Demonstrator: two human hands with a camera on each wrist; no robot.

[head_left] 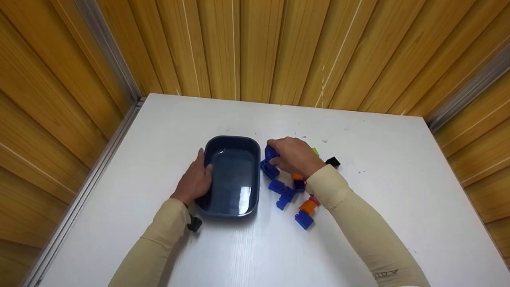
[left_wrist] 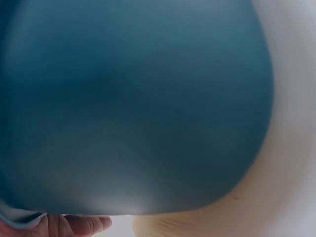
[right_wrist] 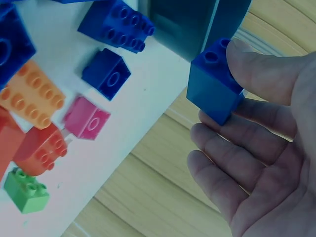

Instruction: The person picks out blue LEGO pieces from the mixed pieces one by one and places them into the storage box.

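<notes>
A dark blue oblong bin [head_left: 234,140] stands on the white table [head_left: 255,247]. My left hand [head_left: 198,178] grips its left wall, thumb on the rim; in the left wrist view the bin [left_wrist: 133,108] fills the frame, with a fingertip [left_wrist: 74,225] below it. Just right of the bin, my right hand [head_left: 294,155] pinches a blue brick [head_left: 271,152] between thumb and fingers. The right wrist view shows this brick [right_wrist: 212,81] lifted off the table, studs up, in my right hand [right_wrist: 247,133] beside the bin's corner [right_wrist: 197,24].
Loose bricks lie right of the bin: blue ones [head_left: 270,170] [head_left: 304,219], orange [head_left: 308,205], purple [head_left: 299,184], black [head_left: 332,162] and green [head_left: 315,151]. Wooden panel walls [head_left: 255,48] enclose the table at the back and sides.
</notes>
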